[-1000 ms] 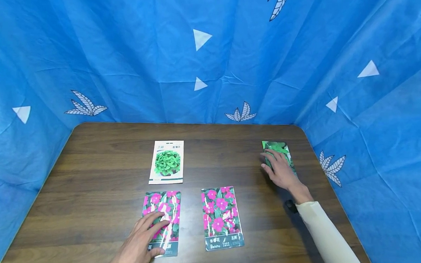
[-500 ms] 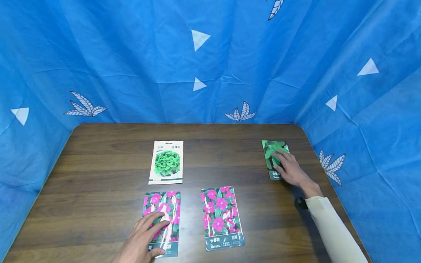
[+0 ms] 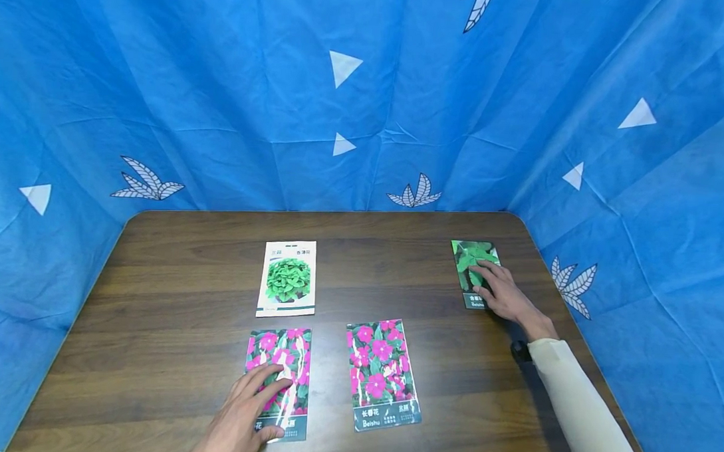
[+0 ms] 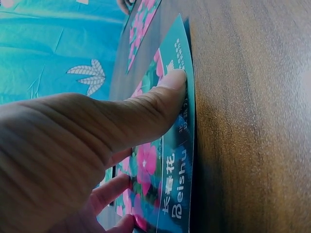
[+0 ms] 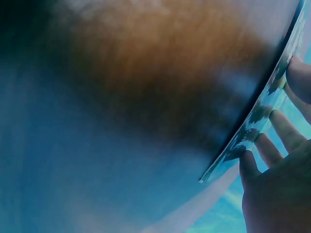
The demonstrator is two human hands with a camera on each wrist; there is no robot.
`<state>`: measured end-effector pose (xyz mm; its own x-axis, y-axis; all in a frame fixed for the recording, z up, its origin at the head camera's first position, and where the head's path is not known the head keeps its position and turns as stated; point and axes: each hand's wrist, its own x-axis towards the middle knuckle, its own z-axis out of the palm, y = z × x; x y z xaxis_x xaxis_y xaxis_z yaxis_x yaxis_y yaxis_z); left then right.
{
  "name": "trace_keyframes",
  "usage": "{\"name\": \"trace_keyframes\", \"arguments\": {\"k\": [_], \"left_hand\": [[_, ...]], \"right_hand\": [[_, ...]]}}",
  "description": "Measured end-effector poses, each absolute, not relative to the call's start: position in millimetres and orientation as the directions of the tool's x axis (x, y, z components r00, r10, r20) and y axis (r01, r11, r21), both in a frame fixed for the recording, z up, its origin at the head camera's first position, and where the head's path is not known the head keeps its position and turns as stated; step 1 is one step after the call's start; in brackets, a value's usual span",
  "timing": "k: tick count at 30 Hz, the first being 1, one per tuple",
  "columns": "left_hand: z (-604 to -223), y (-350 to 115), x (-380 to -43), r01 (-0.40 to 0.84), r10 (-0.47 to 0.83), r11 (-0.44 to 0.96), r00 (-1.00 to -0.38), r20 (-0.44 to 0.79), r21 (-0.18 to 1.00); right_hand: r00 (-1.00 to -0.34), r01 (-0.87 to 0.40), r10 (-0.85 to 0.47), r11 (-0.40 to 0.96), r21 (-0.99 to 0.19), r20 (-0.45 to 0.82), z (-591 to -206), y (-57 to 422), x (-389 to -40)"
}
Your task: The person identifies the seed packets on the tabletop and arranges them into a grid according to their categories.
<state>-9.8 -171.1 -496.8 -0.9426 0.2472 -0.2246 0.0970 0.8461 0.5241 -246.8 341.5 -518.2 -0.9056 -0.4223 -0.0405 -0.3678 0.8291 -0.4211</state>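
In the head view my left hand (image 3: pixel 244 408) rests on a seed packet with pink flowers (image 3: pixel 301 383) near the front. The left wrist view shows its thumb (image 4: pixel 172 85) lying on the packet's dark lettered band, the other fingers spread over the flower picture. At the back right my right hand (image 3: pixel 503 294) touches a green-leaf seed packet (image 3: pixel 464 256), which lies flat and is partly hidden under the fingers. In the right wrist view the fingertips (image 5: pixel 248 162) meet that packet's face. Neither hand is curled round its packet.
A second pink-flower packet (image 3: pixel 383 376) lies between the hands. Behind the left packet is a white seed packet (image 3: pixel 288 283) with a leafy green plant. All lie on a dark wooden table (image 3: pixel 173 312), with a blue patterned cloth (image 3: pixel 234 102) behind and at the sides.
My right hand has shifted right and a little toward me over the green packet, uncovering its left part and lettered lower band. The left hand has stayed put.
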Motion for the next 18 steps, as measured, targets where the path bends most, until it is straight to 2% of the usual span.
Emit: {"name": "trace_keyframes", "arguments": {"k": [9,18], "left_hand": [[-495,-171,-12,0.059,0.231,0.859,-0.932,-0.281,0.509],[-495,-171,-11,0.062,0.236,0.849,-0.933,-0.271,0.524]], "right_hand": [[-0.91,-0.364,-0.412,0.843,-0.397,-0.041,-519,337,-247],[-0.914,-0.356,-0.402,0.856,-0.375,-0.051,-520,327,-248]]}}
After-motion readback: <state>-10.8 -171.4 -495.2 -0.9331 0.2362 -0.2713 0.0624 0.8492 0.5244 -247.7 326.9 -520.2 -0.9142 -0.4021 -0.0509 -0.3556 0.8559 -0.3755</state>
